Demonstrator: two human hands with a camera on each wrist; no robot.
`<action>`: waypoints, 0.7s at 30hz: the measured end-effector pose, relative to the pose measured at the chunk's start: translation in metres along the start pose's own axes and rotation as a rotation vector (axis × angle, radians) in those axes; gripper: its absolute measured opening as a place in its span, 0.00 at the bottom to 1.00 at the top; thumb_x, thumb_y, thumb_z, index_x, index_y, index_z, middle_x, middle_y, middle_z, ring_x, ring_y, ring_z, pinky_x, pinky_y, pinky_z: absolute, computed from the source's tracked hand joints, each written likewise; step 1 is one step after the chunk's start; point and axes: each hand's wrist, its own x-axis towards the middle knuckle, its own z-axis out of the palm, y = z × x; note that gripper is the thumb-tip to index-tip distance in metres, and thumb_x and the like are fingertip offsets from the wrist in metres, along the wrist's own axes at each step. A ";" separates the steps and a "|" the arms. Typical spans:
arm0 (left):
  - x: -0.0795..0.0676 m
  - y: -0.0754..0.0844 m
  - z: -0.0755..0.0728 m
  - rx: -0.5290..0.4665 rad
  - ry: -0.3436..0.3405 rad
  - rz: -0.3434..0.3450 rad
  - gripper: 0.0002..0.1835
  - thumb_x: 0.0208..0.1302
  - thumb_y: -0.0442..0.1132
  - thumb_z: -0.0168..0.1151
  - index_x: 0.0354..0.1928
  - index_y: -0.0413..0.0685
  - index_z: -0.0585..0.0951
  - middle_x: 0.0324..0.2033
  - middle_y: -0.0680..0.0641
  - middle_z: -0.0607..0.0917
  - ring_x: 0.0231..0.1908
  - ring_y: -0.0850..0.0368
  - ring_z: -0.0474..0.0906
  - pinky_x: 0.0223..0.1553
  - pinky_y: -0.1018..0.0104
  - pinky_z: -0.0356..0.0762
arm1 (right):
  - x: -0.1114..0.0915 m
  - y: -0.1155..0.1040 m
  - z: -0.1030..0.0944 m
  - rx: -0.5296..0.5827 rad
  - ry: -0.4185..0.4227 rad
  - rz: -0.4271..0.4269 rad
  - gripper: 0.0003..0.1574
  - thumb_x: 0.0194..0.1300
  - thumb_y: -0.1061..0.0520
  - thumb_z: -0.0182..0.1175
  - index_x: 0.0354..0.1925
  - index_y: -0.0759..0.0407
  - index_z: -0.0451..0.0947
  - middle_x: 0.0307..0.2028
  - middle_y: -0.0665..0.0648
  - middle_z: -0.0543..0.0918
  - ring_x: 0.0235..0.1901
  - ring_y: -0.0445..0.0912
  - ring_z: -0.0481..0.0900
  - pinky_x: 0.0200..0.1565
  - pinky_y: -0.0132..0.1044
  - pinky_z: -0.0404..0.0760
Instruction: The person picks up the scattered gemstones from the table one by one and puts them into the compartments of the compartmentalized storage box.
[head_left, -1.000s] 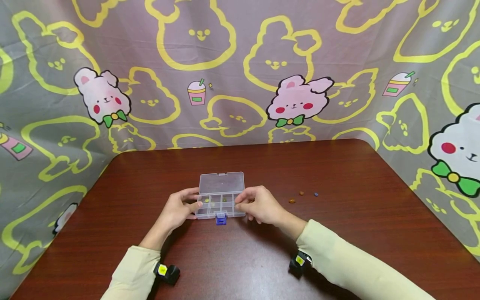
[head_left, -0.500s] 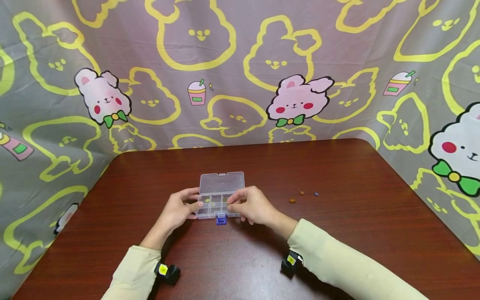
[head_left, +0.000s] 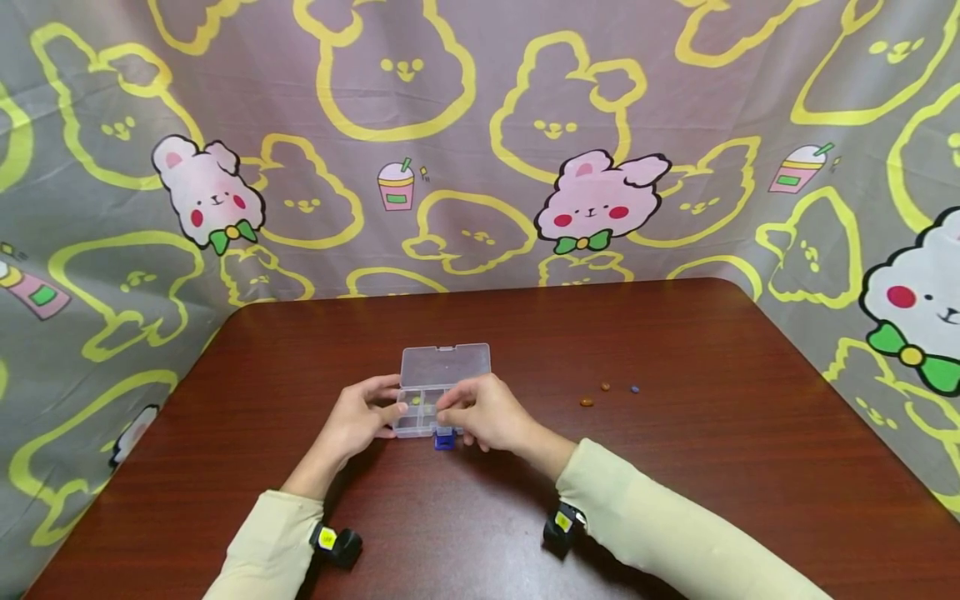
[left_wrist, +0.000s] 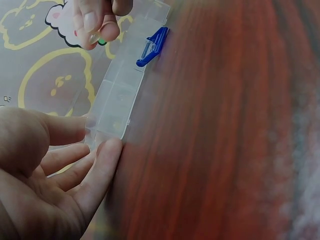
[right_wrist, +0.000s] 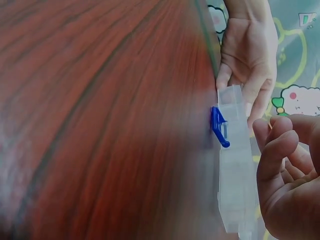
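Observation:
A clear plastic compartment box [head_left: 412, 432] lies on the table with its lid [head_left: 446, 365] tipped back and its blue latch [head_left: 445, 441] facing me. My left hand [head_left: 360, 417] grips the box's left end, thumb at the front corner. Over the box's middle, my right hand [head_left: 487, 414] pinches a small pale, see-through bead [left_wrist: 94, 37] between thumb and fingertips. A yellow-green bead [head_left: 416, 401] sits in a back left compartment. The right hand hides the compartments on the right. In the right wrist view the right fingers [right_wrist: 280, 145] are curled close above the box.
On the brown table [head_left: 675, 483], right of the box, lie two amber-brown beads, one nearer [head_left: 587, 402] and one farther [head_left: 605, 387], and a blue bead [head_left: 634, 389]. A printed cloth [head_left: 465, 100] hangs behind the table and along its sides.
My right hand has moved left across the box, from its right end to over its middle, still pinching. The left hand keeps its grip on the box, which stays put.

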 end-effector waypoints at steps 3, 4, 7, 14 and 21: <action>0.000 0.000 0.000 -0.007 -0.003 -0.004 0.26 0.65 0.26 0.65 0.64 0.31 0.73 0.52 0.29 0.81 0.30 0.55 0.82 0.28 0.60 0.87 | 0.001 -0.001 0.004 -0.011 0.004 0.000 0.05 0.64 0.65 0.68 0.39 0.66 0.85 0.24 0.66 0.84 0.10 0.43 0.70 0.08 0.29 0.66; 0.000 0.000 0.000 -0.008 -0.004 -0.004 0.26 0.65 0.26 0.65 0.64 0.31 0.73 0.52 0.29 0.81 0.30 0.55 0.82 0.28 0.60 0.87 | 0.002 -0.001 0.005 -0.016 0.006 -0.002 0.05 0.64 0.65 0.68 0.39 0.66 0.85 0.24 0.66 0.84 0.09 0.42 0.70 0.08 0.29 0.66; 0.000 0.000 -0.001 -0.010 -0.002 -0.004 0.26 0.64 0.25 0.65 0.64 0.31 0.73 0.52 0.28 0.81 0.30 0.55 0.82 0.28 0.60 0.86 | 0.004 -0.003 0.009 -0.024 0.011 -0.003 0.05 0.63 0.65 0.68 0.38 0.66 0.86 0.24 0.65 0.84 0.09 0.41 0.69 0.08 0.29 0.66; -0.001 0.000 -0.001 0.001 0.000 0.002 0.26 0.64 0.25 0.64 0.64 0.30 0.73 0.52 0.28 0.81 0.30 0.55 0.82 0.29 0.60 0.87 | 0.008 -0.005 0.015 -0.025 0.013 -0.004 0.03 0.63 0.65 0.68 0.37 0.63 0.86 0.25 0.63 0.85 0.09 0.43 0.70 0.08 0.29 0.66; 0.000 0.000 -0.001 0.002 -0.004 0.002 0.26 0.65 0.26 0.65 0.65 0.30 0.73 0.53 0.28 0.81 0.30 0.54 0.82 0.28 0.60 0.87 | 0.011 -0.007 0.022 -0.040 0.024 0.000 0.02 0.62 0.65 0.69 0.36 0.62 0.86 0.22 0.64 0.84 0.09 0.42 0.70 0.08 0.29 0.66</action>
